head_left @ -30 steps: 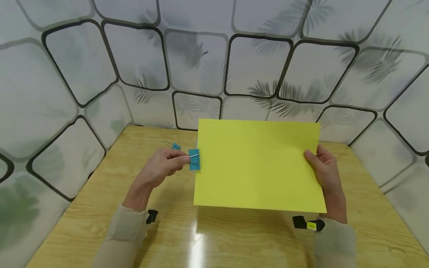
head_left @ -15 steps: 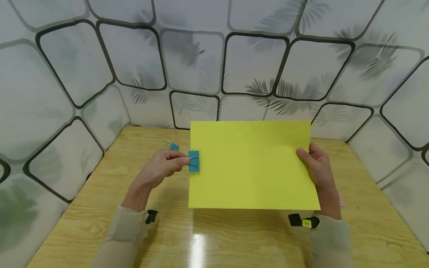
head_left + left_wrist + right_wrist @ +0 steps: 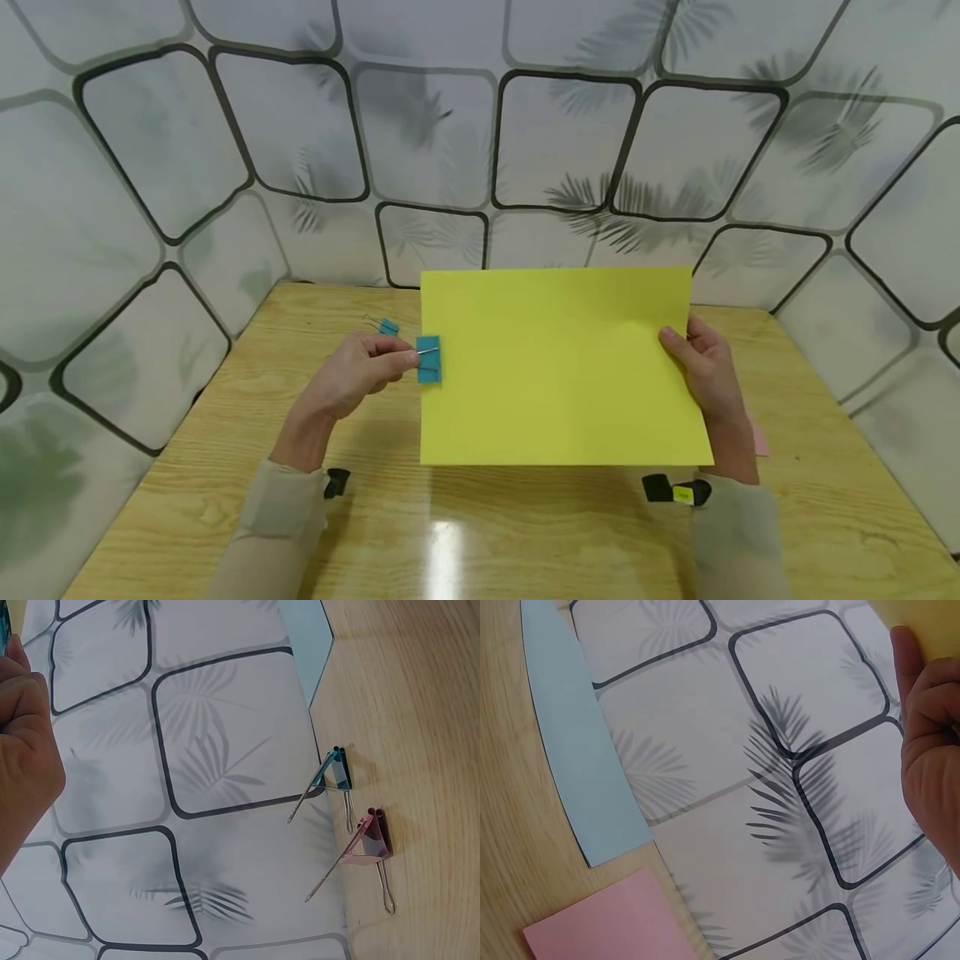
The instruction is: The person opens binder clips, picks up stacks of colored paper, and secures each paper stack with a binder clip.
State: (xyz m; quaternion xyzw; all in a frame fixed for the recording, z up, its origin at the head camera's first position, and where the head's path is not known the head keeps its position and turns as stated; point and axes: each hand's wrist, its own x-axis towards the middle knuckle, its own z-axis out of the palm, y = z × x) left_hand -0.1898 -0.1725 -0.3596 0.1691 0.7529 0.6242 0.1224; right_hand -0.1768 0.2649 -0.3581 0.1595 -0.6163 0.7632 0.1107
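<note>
A yellow sheet (image 3: 555, 367) is held up above the table, its broad face toward me in the head view. At its left edge sits a blue binder clip (image 3: 430, 372), most of its body overlapping the sheet. My left hand (image 3: 348, 377) pinches a wire handle of that clip between thumb and fingers. The sheet's right edge is gripped by my right hand (image 3: 712, 375), with the thumb in front and the fingers behind. The wrist views catch only part of each hand, with a corner of yellow beside the right fingers.
On the wooden table (image 3: 510, 542), another blue binder clip (image 3: 337, 771) stands beside a pink binder clip (image 3: 369, 840). A light blue sheet (image 3: 589, 742) lies behind, near a pink sheet (image 3: 615, 919) at the right. Patterned white walls (image 3: 420, 125) rise around the table.
The yellow sheet has shifted left with my right hand, so its left edge now reaches farther behind the blue clip. My left hand has barely moved, still pinching the clip's handle.
</note>
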